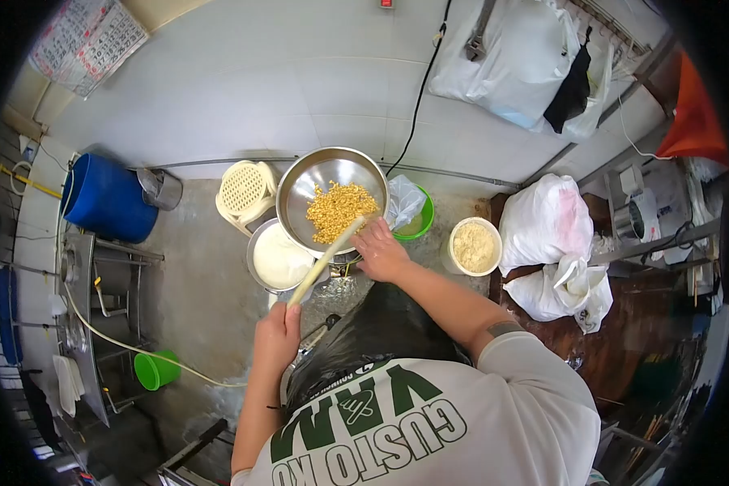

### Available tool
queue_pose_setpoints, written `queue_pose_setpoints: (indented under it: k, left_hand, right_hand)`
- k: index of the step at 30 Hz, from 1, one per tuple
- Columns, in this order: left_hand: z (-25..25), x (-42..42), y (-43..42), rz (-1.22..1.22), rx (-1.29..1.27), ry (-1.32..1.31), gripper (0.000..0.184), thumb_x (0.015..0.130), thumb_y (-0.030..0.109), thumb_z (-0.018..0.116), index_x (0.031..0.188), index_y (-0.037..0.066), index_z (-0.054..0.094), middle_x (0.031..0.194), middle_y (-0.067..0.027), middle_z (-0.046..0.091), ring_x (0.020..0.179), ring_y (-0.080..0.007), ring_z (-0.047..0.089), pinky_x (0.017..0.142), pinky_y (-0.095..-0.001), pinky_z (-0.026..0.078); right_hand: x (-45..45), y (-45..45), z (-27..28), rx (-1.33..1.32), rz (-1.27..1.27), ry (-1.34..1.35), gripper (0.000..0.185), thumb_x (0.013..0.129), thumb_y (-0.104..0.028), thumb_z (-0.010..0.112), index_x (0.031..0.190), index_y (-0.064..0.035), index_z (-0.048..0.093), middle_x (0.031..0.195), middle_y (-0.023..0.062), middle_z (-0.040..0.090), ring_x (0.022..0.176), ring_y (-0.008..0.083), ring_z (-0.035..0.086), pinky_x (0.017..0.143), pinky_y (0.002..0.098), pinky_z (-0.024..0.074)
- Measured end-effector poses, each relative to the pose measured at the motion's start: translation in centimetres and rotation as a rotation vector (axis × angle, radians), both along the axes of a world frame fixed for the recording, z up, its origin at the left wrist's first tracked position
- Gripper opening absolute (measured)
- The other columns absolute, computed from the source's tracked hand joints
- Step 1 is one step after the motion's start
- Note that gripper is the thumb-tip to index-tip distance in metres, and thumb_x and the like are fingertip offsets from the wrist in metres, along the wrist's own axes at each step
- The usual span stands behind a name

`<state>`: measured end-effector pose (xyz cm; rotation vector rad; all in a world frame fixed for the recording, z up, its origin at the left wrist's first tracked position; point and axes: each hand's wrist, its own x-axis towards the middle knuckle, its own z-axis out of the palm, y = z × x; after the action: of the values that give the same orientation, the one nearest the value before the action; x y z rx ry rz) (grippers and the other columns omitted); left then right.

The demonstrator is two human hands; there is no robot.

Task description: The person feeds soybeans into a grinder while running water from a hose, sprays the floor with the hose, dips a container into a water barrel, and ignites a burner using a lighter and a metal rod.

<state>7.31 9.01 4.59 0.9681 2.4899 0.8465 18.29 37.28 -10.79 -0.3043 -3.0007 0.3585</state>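
A large steel bowl (300,174) holds a heap of golden-yellow pieces (340,211). My left hand (277,330) is wrapped round the lower end of a pale stick (324,263), whose upper end reaches over the bowl's near rim to the pieces. At the bowl's lower right edge lies my right hand (377,247), fingers extended and slightly apart, beside the stick. Whether its fingers touch the rim or the stick is hard to tell. Left of the stick, partly under the bowl, sits a pan of white, creamy-looking contents (279,259).
A beige stool (245,190) stands left of the bowl. To its right are a green basin (421,223) with a plastic bag, a white bucket (474,247) of pale crumbly material and white sacks (547,223). A blue barrel (109,198) and a green bucket (157,370) are farther left.
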Motion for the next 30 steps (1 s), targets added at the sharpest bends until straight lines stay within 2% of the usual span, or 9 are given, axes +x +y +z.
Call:
queue_pose_setpoints:
  k: [5,7,15,18,20,24,29,30]
  left_hand:
    - [-0.8,-1.9,1.5,0.1,0.07,0.095,0.039,0.107,0.035,0.055,0.09,0.0,0.061,0.075,-0.0285,0.063,0.071,-0.0511,0.063,0.064,-0.0538,0.049]
    - [-0.6,-2.8,0.9,0.23,0.034,0.115,0.041,0.107,0.036,0.055,0.091,0.0,0.062,0.075,-0.0276,0.064,0.071,-0.05,0.064,0.064,-0.0526,0.05]
    - [0.1,-2.4,-4.9,0.293,-0.129,0.128,0.043,0.107,0.038,0.054,0.089,-0.001,0.06,0.078,-0.0293,0.064,0.074,-0.0503,0.063,0.066,-0.0531,0.049]
    - [0.3,-0.8,-5.8,0.266,-0.212,0.044,0.044,0.107,0.039,0.054,0.089,-0.002,0.059,0.079,-0.0299,0.064,0.074,-0.0511,0.063,0.067,-0.0535,0.049]
    - [0.4,0.5,-5.6,0.127,-0.189,0.024,0.044,0.107,0.038,0.054,0.089,-0.002,0.059,0.078,-0.0304,0.063,0.074,-0.0519,0.062,0.066,-0.0528,0.049]
    - [1.3,2.5,-3.9,0.073,-0.088,-0.059,0.039,0.106,0.034,0.057,0.089,-0.001,0.058,0.077,-0.0292,0.063,0.072,-0.0515,0.061,0.064,-0.0497,0.049]
    - [1.9,3.3,-1.9,-0.013,-0.051,-0.093,0.037,0.106,0.033,0.057,0.089,0.0,0.058,0.076,-0.0276,0.062,0.07,-0.0504,0.06,0.063,-0.0486,0.049]
    - [1.8,3.4,-1.5,-0.049,-0.027,-0.096,0.037,0.106,0.033,0.057,0.088,0.001,0.058,0.075,-0.0271,0.062,0.07,-0.0502,0.06,0.062,-0.0488,0.049]
  right_hand:
    - [-0.1,0.0,-0.3,0.005,-0.024,0.001,0.071,0.083,-0.034,0.079,0.143,-0.0067,0.054,0.141,0.0175,0.055,0.147,0.0415,0.036,0.127,0.0578,0.0166]
    - [0.0,0.2,0.3,-0.009,-0.02,-0.028,0.07,0.083,-0.034,0.079,0.142,-0.007,0.054,0.14,0.0176,0.055,0.147,0.0417,0.036,0.127,0.0579,0.0166]
    - [-0.1,0.0,0.7,-0.01,-0.015,-0.068,0.068,0.082,-0.033,0.08,0.14,-0.0077,0.055,0.137,0.0178,0.056,0.147,0.0416,0.036,0.127,0.058,0.0162]
    - [-0.2,0.0,0.7,-0.029,-0.027,-0.084,0.067,0.081,-0.032,0.081,0.138,-0.0073,0.056,0.137,0.018,0.056,0.146,0.0415,0.037,0.127,0.0582,0.0162]
    - [-0.1,0.1,0.7,-0.058,-0.017,-0.041,0.066,0.081,-0.031,0.081,0.137,-0.0065,0.056,0.136,0.0176,0.057,0.146,0.0413,0.037,0.127,0.0585,0.0173]
    - [0.2,0.2,0.5,-0.052,-0.013,-0.03,0.066,0.082,-0.03,0.08,0.138,-0.0072,0.056,0.138,0.0176,0.055,0.148,0.0413,0.035,0.126,0.0602,0.0176]
    - [0.7,-0.7,0.0,-0.034,-0.118,-0.046,0.066,0.084,-0.027,0.078,0.142,-0.006,0.052,0.149,0.0187,0.048,0.153,0.0412,0.029,0.123,0.0639,0.0226]
    - [0.4,-0.5,-0.3,-0.082,-0.122,-0.066,0.064,0.089,-0.028,0.072,0.144,-0.0054,0.05,0.151,0.0192,0.047,0.153,0.0404,0.028,0.122,0.0636,0.0264]
